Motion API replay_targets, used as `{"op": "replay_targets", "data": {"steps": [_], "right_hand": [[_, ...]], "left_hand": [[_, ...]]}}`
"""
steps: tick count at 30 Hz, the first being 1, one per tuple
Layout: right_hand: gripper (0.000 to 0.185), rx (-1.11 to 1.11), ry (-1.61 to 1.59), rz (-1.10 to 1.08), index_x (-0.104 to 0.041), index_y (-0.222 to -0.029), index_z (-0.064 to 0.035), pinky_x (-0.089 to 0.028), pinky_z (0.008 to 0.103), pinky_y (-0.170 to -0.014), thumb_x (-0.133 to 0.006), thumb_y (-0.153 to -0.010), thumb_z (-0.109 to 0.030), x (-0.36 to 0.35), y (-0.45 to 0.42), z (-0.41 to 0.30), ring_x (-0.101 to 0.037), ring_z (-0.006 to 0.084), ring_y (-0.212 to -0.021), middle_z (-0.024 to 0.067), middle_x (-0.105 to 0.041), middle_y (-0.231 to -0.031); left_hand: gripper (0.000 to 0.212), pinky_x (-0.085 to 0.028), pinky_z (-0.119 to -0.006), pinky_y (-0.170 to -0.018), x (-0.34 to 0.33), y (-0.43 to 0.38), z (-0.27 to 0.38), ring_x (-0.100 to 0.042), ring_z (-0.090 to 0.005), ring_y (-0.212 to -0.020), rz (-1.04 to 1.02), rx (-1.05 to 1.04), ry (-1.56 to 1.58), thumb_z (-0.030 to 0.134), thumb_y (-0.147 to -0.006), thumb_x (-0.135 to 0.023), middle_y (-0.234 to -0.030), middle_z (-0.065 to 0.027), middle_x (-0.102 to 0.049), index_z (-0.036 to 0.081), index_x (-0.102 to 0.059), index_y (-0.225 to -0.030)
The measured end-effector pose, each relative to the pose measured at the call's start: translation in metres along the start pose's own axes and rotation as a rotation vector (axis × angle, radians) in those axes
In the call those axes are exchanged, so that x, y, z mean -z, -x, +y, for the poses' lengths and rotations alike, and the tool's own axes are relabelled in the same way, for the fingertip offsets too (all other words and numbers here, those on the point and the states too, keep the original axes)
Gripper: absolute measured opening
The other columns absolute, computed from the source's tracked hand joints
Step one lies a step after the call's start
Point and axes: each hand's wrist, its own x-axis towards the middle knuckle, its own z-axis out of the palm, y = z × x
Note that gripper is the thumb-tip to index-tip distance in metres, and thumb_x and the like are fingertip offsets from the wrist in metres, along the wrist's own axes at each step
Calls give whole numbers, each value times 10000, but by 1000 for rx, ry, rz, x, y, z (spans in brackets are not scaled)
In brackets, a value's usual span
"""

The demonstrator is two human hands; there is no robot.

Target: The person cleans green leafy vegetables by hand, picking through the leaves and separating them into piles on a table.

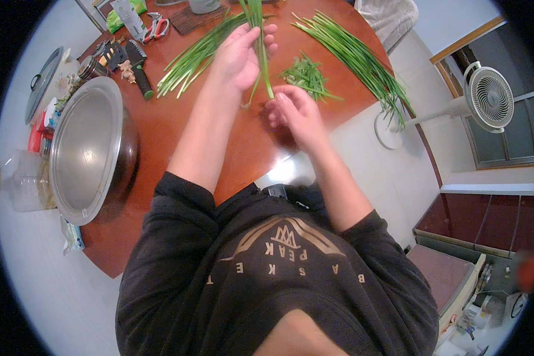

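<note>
Long green stalks, apparently garlic chives [261, 53], stand nearly upright in my left hand [240, 58], with the thumb across them. At their pale lower end are the curled fingers of my right hand [296, 111]; the forefinger is at the stem tip, but whether it pinches it is unclear. A thin stray strand hangs beside the held stalks. Behind my left hand lies a bundle of chives [191, 62] with whitish ends towards me. To the right of the hands is a loose heap of short green pieces [307, 75]. A larger chive bundle [356, 55] reaches over the table's right edge.
On the reddish-brown table [182, 129], a large metal basin [86, 151] stands at left. Beyond it lie a knife with a black-and-green handle [142, 82], ginger-like pieces [127, 71] and red-handled scissors [160, 27]. A floor fan [491, 99] stands at right.
</note>
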Motion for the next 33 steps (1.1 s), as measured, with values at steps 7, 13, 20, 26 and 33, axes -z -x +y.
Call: {"op": "replay_targets", "data": {"steps": [7, 13, 20, 26, 33], "right_hand": [[137, 164, 122, 119, -554, -926, -15, -408, 196, -463, -582, -896, -146, -4, -18, 4, -503, 55, -523, 20, -594, -700], [173, 182, -184, 204, -513, -856, -47, -403, 200, -444, -500, -947, -194, -8, -13, 10, -497, 64, -512, 58, -599, -708], [192, 234, -213, 267, -483, -912, -44, -443, 219, -466, -445, -971, -223, -4, -7, 13, -532, 92, -532, 88, -602, -747], [235, 212, -154, 207, -499, -1020, -12, -485, 236, -606, -439, -971, -233, 0, -9, -6, -597, 112, -675, 96, -626, -833], [137, 293, 165, 255, -640, -916, 16, -408, 178, -573, -654, -837, -95, 19, -23, -12, -517, 34, -653, -19, -608, -765]], "left_hand": [[138, -515, -335, -748, -12, 2, -11, -589, -161, -799, 139, -47, -18, 84, -931, -473, -978, -109, -617, 44, -524, -1053], [145, -501, -343, -780, -16, 3, -19, -580, -185, -856, 163, -77, 3, 85, -943, -447, -1025, -130, -600, 47, -497, -1073], [175, -494, -435, -871, -29, 8, -24, -586, -249, -978, 156, -35, -8, 99, -953, -424, -1091, -149, -587, 40, -487, -1105], [204, -479, -451, -900, -28, 9, -22, -558, -288, -1090, 74, -5, -63, 108, -958, -407, -1171, -169, -566, 43, -489, -1133], [217, -517, -391, -843, -34, 10, -30, -585, -267, -1049, 0, 42, -215, 97, -945, -448, -1154, -167, -575, 29, -486, -1148]]}}
